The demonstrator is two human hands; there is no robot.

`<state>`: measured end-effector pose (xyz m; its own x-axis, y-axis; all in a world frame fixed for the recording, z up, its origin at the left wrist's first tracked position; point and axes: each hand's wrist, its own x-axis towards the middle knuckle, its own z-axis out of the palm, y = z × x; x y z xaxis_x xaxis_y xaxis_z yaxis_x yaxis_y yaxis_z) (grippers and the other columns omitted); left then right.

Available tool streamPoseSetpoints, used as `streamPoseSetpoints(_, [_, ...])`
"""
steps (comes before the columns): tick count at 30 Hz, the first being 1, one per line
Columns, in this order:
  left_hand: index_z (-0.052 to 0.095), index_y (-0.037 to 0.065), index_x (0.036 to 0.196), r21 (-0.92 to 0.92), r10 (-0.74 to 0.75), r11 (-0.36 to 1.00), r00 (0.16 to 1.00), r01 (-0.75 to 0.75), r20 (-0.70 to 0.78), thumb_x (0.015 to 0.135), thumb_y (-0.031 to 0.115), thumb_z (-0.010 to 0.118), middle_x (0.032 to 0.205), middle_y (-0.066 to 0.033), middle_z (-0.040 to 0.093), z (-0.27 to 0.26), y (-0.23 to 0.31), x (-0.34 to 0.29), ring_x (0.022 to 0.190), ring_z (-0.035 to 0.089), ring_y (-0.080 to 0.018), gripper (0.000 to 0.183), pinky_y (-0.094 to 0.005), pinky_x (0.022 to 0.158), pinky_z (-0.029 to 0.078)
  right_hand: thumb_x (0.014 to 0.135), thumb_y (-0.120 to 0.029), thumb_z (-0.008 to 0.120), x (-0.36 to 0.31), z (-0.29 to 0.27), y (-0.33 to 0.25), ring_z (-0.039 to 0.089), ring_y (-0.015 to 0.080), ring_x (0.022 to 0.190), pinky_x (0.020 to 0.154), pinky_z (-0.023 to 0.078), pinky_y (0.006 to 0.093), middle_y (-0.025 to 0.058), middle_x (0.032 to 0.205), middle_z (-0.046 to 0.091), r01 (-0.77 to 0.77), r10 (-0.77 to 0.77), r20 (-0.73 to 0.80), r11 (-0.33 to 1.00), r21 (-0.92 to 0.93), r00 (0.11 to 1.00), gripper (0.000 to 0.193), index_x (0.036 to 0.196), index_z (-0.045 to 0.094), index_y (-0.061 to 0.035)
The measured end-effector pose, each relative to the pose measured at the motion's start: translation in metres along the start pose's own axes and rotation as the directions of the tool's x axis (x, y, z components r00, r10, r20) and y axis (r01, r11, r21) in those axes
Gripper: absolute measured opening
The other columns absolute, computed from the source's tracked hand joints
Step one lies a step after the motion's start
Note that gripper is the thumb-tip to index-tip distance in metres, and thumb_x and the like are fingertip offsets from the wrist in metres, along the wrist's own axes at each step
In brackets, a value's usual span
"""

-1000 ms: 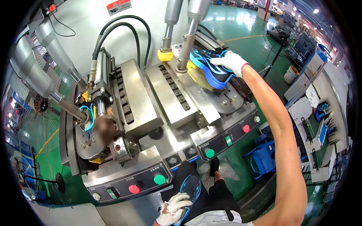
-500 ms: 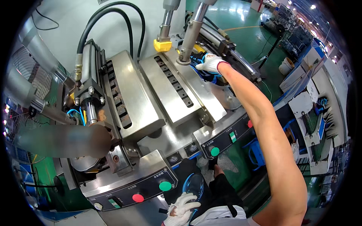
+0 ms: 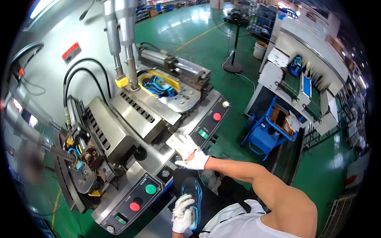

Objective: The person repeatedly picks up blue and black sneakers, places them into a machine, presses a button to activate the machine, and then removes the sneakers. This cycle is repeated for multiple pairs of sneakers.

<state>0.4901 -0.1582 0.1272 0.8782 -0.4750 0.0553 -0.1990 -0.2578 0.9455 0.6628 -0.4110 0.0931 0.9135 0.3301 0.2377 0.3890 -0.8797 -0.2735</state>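
Note:
My left hand [image 3: 182, 215], in a white knitted glove, holds a dark sports shoe [image 3: 192, 189] with blue trim around its heel end, low in front of my body. The shoe's toe points away from me over my dark-trousered leg. My right hand [image 3: 191, 154], gloved too, is in the air near the machine's front edge with its fingers spread and nothing in it. Farther off, another blue and black shoe [image 3: 159, 86] sits in the yellow-lined clamp [image 3: 173, 82] of the machine's right station, apart from both hands.
The two-station metal press [image 3: 145, 119] fills the left side. Its front panels carry a green button [image 3: 150, 189] and red buttons [image 3: 216, 116]. Right of it are a blue chair [image 3: 260, 137], a conveyor [image 3: 313, 93] bearing a shoe, and a standing fan [image 3: 234, 67].
My right hand has drawn back from the shoe in the right station toward me, and opened. My left hand still holds its shoe. The view has swung to the right.

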Motion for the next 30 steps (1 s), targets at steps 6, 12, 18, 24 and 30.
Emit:
streamPoseSetpoints(6, [0.072, 0.004, 0.115, 0.087, 0.039, 0.996, 0.999, -0.036, -0.032, 0.083, -0.009, 0.059, 0.127, -0.0161, 0.067, 0.024, 0.014, 0.012, 0.125, 0.062, -0.0334, 0.037, -0.0417, 0.111, 0.048, 0.098, -0.051, 0.063, -0.084, -0.039, -0.004, 0.021, 0.0429, 0.16, 0.131, 0.019, 0.0497, 0.0268, 0.171, 0.024, -0.154, 0.17, -0.011, 0.912, 0.38, 0.985, 0.093, 0.166, 0.025, -0.0002])
streamPoseSetpoints(12, [0.068, 0.003, 0.116, -0.066, 0.131, 0.989, 0.99, -0.135, -0.051, 0.085, -0.013, 0.059, 0.13, -0.015, 0.065, 0.083, 0.07, 0.063, 0.125, 0.062, -0.0301, 0.037, -0.0399, 0.11, 0.047, 0.085, -0.048, 0.082, -0.266, -0.106, -0.044, 0.023, 0.0394, 0.16, 0.131, 0.022, 0.0443, 0.0274, 0.172, 0.023, -0.46, 0.403, 0.244, 0.629, 0.626, 0.882, 0.115, 0.167, 0.019, 0.0026])
streamPoseSetpoints(18, [0.066, 0.002, 0.117, -0.057, 0.56, 0.829, 0.822, -0.557, 0.102, 0.085, -0.015, 0.063, 0.135, -0.015, 0.062, 0.2, 0.19, 0.121, 0.134, 0.056, -0.0337, 0.037, -0.043, 0.116, 0.043, 0.079, -0.037, 0.088, -0.298, -0.148, -0.053, 0.034, 0.041, 0.155, 0.128, 0.029, 0.0431, 0.03, 0.164, 0.033, -0.32, 0.649, -0.372, 0.696, 0.642, 0.664, 0.118, 0.164, 0.019, 0.0072])
streamPoseSetpoints(24, [0.057, 0.004, 0.141, -0.295, 0.838, 0.532, 0.446, -0.793, 0.313, 0.075, -0.002, 0.084, 0.152, -0.0244, 0.049, 0.292, 0.272, 0.154, 0.14, 0.05, -0.0459, 0.072, -0.0548, 0.118, 0.042, 0.084, -0.033, 0.086, -0.371, -0.208, 0.035, 0.05, 0.0328, 0.144, 0.122, 0.038, 0.0458, 0.0238, 0.158, 0.047, -0.385, 0.739, -0.67, 0.64, 0.665, 0.07, 0.104, 0.162, 0.029, 0.0034])
streamPoseSetpoints(30, [0.065, 0.005, 0.134, -0.274, 0.746, 0.627, 0.462, -0.729, 0.479, 0.083, 0.002, 0.082, 0.141, -0.0233, 0.061, 0.288, 0.199, 0.154, 0.133, 0.058, -0.0464, 0.054, -0.0551, 0.116, 0.046, 0.084, -0.051, 0.084, -0.417, -0.289, 0.224, 0.064, 0.0333, 0.124, 0.111, 0.046, 0.0437, 0.0227, 0.136, 0.067, -0.532, 0.578, -0.753, 0.55, 0.644, -0.315, 0.087, 0.144, 0.056, 0.0049])
